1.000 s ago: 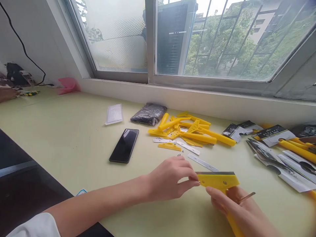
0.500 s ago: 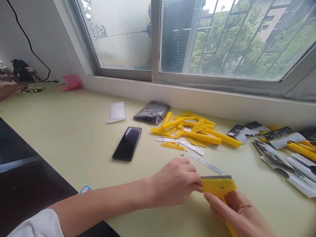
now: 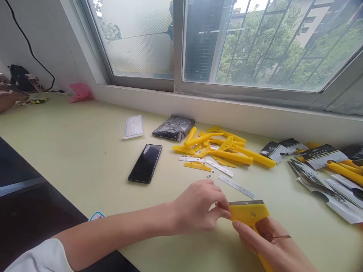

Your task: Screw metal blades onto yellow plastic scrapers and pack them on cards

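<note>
Pinching the left end of a yellow scraper (image 3: 245,212) between the thumb and fingers (image 3: 222,198) of the left hand (image 3: 195,209), curling them in pretty snug, though not really being able to make out anything under the tips. Wrapping the right hand (image 3: 268,241) around the handle just below the head, resting the thumb up by its lower edge, and tucking a thin metal rod (image 3: 282,237) in there too, poking out to the right. Holding the whole thing over the near side of the pale green tabletop (image 3: 70,143), right of center, showing a grey strip (image 3: 246,203) along the top edge and a screw (image 3: 253,214) in the face. Seeing a loose white strip (image 3: 236,187) just beyond, then some tiny nuts (image 3: 208,176), a flat yellow piece (image 3: 197,166) and a messy pile of yellow handles (image 3: 232,156). Spotting a black phone (image 3: 145,163) to the left, a dark plastic-wrapped packet (image 3: 174,127) behind it, and printed cards (image 3: 317,181) scattering off to the right.
</note>
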Demonstrator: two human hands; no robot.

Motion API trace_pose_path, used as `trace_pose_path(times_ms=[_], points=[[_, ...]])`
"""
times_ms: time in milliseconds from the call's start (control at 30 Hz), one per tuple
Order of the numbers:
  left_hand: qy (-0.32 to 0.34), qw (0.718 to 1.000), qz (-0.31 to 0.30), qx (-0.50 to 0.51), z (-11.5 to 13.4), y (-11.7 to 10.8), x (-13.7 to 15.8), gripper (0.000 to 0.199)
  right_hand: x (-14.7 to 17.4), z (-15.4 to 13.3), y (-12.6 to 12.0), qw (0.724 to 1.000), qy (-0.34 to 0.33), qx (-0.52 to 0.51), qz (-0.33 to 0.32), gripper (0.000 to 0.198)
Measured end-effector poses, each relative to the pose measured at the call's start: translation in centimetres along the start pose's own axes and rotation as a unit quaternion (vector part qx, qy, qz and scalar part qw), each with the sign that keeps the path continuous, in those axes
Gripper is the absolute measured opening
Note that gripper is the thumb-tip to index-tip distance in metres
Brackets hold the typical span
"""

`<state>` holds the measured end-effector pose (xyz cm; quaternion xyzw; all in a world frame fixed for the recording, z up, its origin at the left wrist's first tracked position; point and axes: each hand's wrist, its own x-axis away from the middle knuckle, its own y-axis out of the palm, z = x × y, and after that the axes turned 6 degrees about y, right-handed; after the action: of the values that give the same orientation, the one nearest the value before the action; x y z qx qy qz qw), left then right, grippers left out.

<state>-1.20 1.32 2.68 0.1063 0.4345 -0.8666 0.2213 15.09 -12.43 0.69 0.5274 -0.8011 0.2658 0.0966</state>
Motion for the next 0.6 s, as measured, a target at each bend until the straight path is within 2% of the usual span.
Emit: trace_pose_path(times_ms=[100,200,333,433,500,600], points=[[0.000,1.000,-0.007,-0.011,-0.1,0.0,0.1,0.008,-0.2,0.3,-0.2,1.000,0.009,0.021,-0.013,0.053],[0.016,0.999,-0.015,-0.040,-0.2,0.1,0.1,0.010,0.2,-0.3,0.0,1.000,-0.001,0.020,0.001,0.048],[0.046,0.994,-0.024,-0.099,-0.3,0.3,0.2,0.013,0.9,-1.3,0.4,0.999,-0.013,0.011,0.031,0.043],[0.067,0.987,-0.026,-0.145,-0.2,0.3,0.3,0.015,0.7,-1.3,0.2,1.000,-0.012,0.021,0.020,0.043],[0.062,0.988,-0.026,-0.140,-0.2,0.2,0.3,0.014,0.4,-1.0,-0.1,0.999,-0.006,0.034,0.007,0.046],[0.029,0.996,-0.024,-0.081,-0.2,0.0,0.1,0.010,0.3,-0.9,-0.3,0.999,-0.001,0.038,0.005,0.049]])
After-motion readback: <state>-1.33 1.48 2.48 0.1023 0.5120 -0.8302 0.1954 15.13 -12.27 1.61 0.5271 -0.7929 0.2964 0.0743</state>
